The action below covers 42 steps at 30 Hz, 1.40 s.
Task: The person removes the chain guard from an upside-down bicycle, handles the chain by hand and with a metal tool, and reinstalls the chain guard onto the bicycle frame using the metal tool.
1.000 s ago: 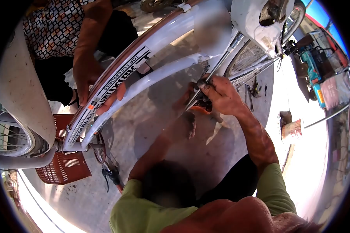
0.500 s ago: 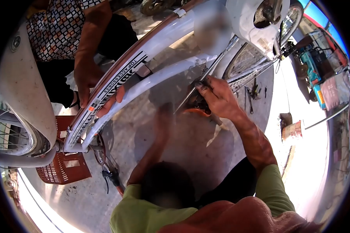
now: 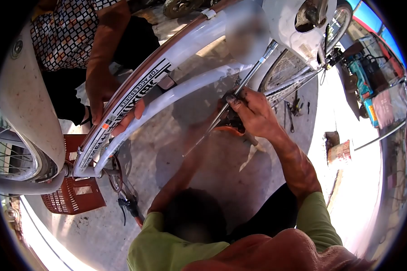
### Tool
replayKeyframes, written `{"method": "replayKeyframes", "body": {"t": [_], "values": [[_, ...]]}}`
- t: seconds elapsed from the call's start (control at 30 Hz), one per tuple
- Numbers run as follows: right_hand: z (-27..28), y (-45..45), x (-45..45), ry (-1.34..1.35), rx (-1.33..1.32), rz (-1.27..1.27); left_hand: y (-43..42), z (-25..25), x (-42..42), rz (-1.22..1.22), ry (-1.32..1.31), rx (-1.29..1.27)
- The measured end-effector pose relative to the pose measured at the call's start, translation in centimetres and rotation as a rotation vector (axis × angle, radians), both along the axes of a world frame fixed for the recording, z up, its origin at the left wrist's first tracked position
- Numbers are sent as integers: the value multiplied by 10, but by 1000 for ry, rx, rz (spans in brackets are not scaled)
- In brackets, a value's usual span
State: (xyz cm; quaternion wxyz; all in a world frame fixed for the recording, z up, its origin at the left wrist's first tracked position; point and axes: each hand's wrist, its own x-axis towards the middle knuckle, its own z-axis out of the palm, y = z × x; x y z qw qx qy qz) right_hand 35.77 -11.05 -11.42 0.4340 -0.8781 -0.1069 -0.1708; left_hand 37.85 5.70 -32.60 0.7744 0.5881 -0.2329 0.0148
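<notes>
My right hand (image 3: pixel 253 113) is closed on a long silver metal rod (image 3: pixel 248 77), thick at the top and tapering to a thin lower tip. The rod slants down to the left between the white bicycle's frame (image 3: pixel 185 92) and me. My left forearm (image 3: pixel 178 176) reaches up behind the rod's lower part; its hand (image 3: pixel 215 119) is smeared and partly hidden, so its fingers cannot be read. Beside my right hand, an orange curved edge (image 3: pixel 230 131) shows on a dark object I cannot identify.
At upper left another person's hand (image 3: pixel 131 119) holds the frame's upper tube. A brown basket (image 3: pixel 72 196) and brake lever (image 3: pixel 130 205) lie below the frame. Tools (image 3: pixel 291 117) lie on the concrete at right, near a can (image 3: pixel 340 153). A teal machine (image 3: pixel 362 83) stands farther off.
The rod now shows longer, its thin tip reaching farther down and left. My left hand has shifted up and right toward the rod. My right hand stays almost where it was.
</notes>
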Motion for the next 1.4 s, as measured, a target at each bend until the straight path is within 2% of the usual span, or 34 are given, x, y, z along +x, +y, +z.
{"method": "replayKeyframes", "body": {"t": [0.07,0.1,0.17,0.23,0.3,0.37,0.53,0.6,0.73,0.8,0.87,1.0,1.07,1.1,1.17,1.2,1.27,1.3,1.33,1.4], "values": [[0,-1,0,-8,-11,-12,8,4,5,-243,298,-172],[0,-2,0,-10,-17,-19,19,11,8,-517,628,-344],[-4,-2,0,-7,20,-15,28,25,7,-912,998,-530],[-4,-4,0,8,41,-9,26,36,3,-1171,1069,-554],[-1,-4,-1,37,53,3,22,32,0,-1051,927,-620],[1,-4,-1,24,77,-6,14,28,0,-829,698,-511],[1,-2,0,39,92,-16,6,22,4,32,-84,182],[0,-5,3,-28,27,3,11,18,3,-128,170,54],[3,-2,0,86,190,-20,23,8,5,-435,670,-219],[1,-5,0,71,193,-10,22,-11,15,-892,623,-305],[2,-7,-1,86,171,-2,18,-12,19,-1078,611,-383],[6,-10,-3,110,110,-2,5,59,4,-912,686,-518],[0,-11,-1,23,91,-28,-1,72,2,-674,569,-338],[-4,-10,1,-20,84,-39,-3,75,3,-478,429,-126],[-6,-6,1,117,235,-43,-4,57,6,-233,281,-40],[-6,-4,1,183,310,-46,-4,21,10,-187,276,-161],[-8,0,1,236,366,15,2,1,16,-114,211,-129],[-8,1,2,262,393,48,6,-6,19,-86,150,21],[-8,1,2,218,287,30,10,-7,22,-57,90,171],[-5,-1,2,133,73,-5,13,-10,31,-310,137,-21]]}}
